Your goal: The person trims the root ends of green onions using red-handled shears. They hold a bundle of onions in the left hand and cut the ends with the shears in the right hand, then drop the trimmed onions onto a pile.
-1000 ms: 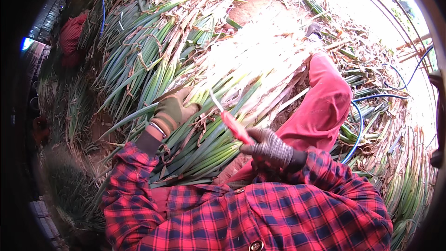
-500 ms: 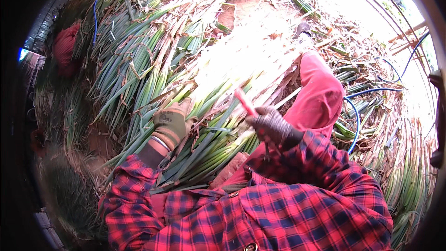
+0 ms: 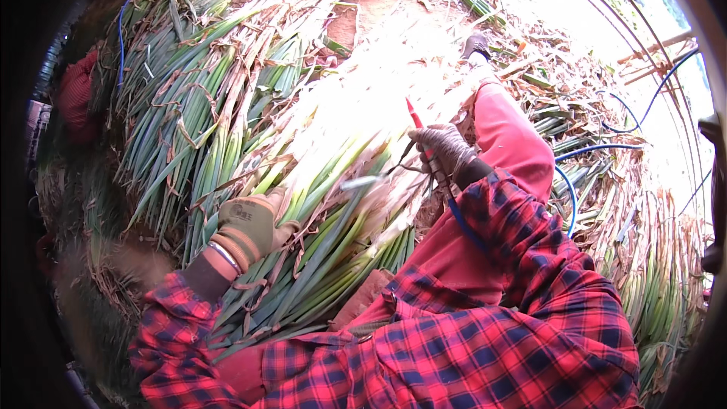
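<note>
My left hand (image 3: 248, 229), in an olive glove with striped cuff, lies at the left edge of a heap of green onions (image 3: 326, 261). Its fingers curl around some of the long green stalks, and the fingertips are partly hidden. My right hand (image 3: 447, 150), in a dark worn glove, is closed around a slim red pointed air gun (image 3: 413, 115) held above the pile. A blue hose (image 3: 468, 226) runs from the tool's lower end along my sleeve. Beside that hand, a small pale object (image 3: 362, 182) is blurred by motion; its kind is unclear.
More green onions (image 3: 189, 106) with dry leaves spread at the left, and further bundles (image 3: 666, 295) lie at the right. My leg in red trousers (image 3: 511, 132) stretches across the pile. Another blue hose (image 3: 598, 148) winds at the right. A red rounded thing (image 3: 78, 98) sits far left.
My right hand has lifted slightly and the air gun's tip now points more upright. The view has shifted, moving the scene leftward; my left hand stays by the same stalks.
</note>
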Demonstrator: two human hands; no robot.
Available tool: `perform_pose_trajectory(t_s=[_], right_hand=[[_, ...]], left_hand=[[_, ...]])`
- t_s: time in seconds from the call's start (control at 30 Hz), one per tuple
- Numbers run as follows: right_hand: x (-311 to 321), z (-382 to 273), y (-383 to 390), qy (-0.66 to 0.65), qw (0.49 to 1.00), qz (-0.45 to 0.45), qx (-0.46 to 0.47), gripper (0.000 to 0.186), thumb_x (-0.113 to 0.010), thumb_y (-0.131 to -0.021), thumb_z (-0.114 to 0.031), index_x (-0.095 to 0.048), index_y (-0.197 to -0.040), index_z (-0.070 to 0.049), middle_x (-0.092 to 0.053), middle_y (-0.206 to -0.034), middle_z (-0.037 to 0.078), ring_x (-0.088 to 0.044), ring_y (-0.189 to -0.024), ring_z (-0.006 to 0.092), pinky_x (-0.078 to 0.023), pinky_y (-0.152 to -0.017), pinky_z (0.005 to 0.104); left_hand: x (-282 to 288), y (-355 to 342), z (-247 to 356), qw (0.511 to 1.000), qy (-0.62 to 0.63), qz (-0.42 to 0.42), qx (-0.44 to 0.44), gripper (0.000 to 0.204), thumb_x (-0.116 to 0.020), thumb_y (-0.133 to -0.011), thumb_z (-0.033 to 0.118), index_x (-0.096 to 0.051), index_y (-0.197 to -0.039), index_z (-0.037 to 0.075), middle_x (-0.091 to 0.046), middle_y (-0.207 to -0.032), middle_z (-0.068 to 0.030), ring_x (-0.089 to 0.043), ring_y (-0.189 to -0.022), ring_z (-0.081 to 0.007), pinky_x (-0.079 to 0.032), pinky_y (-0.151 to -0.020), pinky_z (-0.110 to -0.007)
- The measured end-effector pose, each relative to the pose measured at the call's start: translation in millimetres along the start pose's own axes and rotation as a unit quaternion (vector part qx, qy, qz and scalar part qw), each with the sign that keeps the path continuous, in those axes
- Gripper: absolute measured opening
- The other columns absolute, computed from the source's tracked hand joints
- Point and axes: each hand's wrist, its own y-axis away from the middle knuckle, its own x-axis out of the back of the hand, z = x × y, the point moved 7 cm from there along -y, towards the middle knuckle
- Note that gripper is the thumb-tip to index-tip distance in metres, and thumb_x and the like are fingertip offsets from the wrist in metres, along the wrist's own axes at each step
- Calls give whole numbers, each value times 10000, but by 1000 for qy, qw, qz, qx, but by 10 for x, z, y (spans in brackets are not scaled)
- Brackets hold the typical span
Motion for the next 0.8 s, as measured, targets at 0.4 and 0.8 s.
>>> perform_pose_trajectory(t_s=[0.4, 0.8], right_hand=[[-105, -332, 125, 17, 999, -7, 29, 248, -678, -915, -267, -573, -930, -43, -518, -681, 8, -508, -479, 114, -454, -429, 273], [-280, -418, 174, -12, 999, -36, 6, 245, -670, -908, -243, -534, -949, -43, -506, -588, 10, -474, -376, 109, -391, -335, 243]], left_hand=[[205, -1545, -1344, 916, 394, 38, 70, 542, -848, -736, 412, -731, -1108, 36, -727, -966, -136, -684, -879, -185, -553, -787, -325], [-931, -1703, -2271, 846, 151, 162, 484, 1373, -916, -504, 541, -122, -1564, 181, -151, -1585, -178, -187, -1472, -381, -269, -1170, -562]])
